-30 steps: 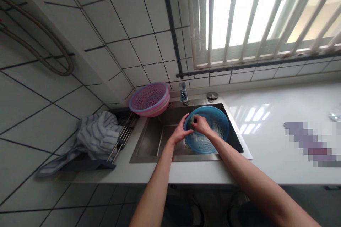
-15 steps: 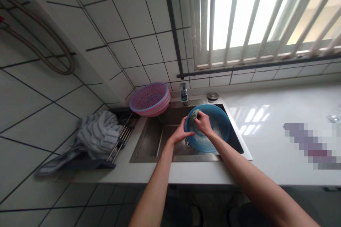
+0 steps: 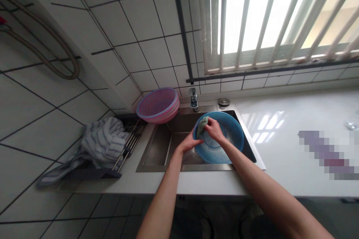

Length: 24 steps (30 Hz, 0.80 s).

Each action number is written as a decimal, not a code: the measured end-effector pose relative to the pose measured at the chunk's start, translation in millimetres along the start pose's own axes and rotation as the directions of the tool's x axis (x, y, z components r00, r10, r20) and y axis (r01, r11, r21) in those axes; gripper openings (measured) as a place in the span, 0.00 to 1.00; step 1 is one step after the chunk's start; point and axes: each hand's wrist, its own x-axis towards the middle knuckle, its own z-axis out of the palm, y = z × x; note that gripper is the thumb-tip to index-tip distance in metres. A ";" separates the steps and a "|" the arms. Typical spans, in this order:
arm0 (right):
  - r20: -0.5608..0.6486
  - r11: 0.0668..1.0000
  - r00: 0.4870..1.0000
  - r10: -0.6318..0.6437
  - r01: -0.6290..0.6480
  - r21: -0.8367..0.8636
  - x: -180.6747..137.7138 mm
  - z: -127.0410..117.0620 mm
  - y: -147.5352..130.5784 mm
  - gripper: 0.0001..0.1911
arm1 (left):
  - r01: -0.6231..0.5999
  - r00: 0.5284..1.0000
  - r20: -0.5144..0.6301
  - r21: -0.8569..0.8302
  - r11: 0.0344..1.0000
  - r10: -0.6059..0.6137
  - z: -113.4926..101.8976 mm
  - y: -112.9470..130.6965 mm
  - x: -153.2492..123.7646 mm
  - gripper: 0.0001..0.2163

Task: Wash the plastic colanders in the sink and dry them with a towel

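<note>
A round blue plastic colander (image 3: 234,134) is held tilted over the right part of the sink (image 3: 157,149). My left hand (image 3: 189,142) grips its left rim, thumb on the inside and fingers behind the wall. Inside the colander, my right hand (image 3: 214,130) pinches a folded green cloth (image 3: 202,125) against the left inner wall. Part of the cloth is hidden by my right fingers.
Pink and blue colanders (image 3: 158,106) lean at the sink's back left corner, beside the faucet (image 3: 193,99). A metal drain cover (image 3: 223,102) lies behind the sink. Left of it, a striped towel (image 3: 103,142) drapes over a metal rack (image 3: 127,149).
The colander has shifted slightly down and right, covering more of the drain. My left hand has slid a little left and down with it, and more of the cloth shows.
</note>
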 end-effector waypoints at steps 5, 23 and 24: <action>0.002 0.999 0.999 0.043 -0.043 0.012 -2.0 2.6 -0.1 0.14 | -0.030 1.000 0.005 -0.007 1.000 0.030 0.1 -5.5 0.1 0.50; 0.365 0.960 0.918 0.153 -0.226 0.167 -10.5 11.0 -3.5 0.13 | -0.050 0.999 -0.013 0.078 0.996 0.051 -1.0 -5.9 1.3 0.54; 0.401 0.963 0.903 0.154 -0.228 0.143 -11.1 11.8 -2.2 0.13 | -0.042 0.999 -0.020 0.085 0.996 0.044 -1.1 -5.5 1.2 0.54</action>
